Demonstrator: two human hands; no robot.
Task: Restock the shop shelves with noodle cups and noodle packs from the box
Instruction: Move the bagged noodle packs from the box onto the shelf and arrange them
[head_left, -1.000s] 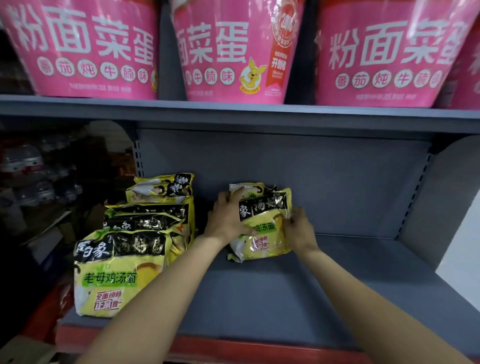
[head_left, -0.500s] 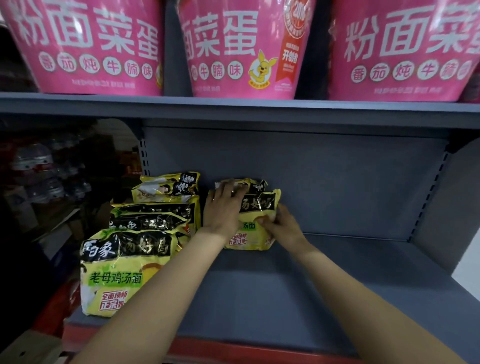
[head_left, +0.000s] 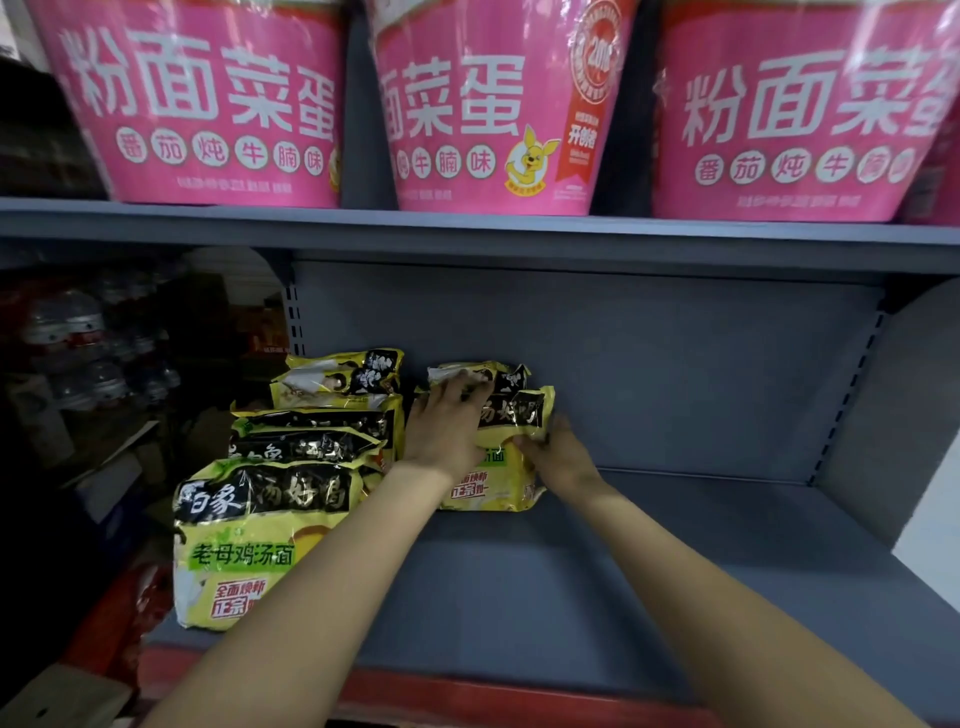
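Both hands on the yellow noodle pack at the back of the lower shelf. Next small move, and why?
Probably let go and withdraw: the noodle pack already stands at the back panel beside the left row, with left hand and right hand only steadying it.

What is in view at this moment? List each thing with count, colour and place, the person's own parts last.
noodle cups: three in full view, pink, upper shelf; a fourth shows at the right edge.
row of noodle packs: count unclear, several, yellow and black, left end of the lower shelf.
second stack of noodle packs: at least two, yellow and black, beside the row, toward the back.
lower shelf: one, grey, bare to the right.
left hand: rests on the second stack.
right hand: touches that stack's right side.
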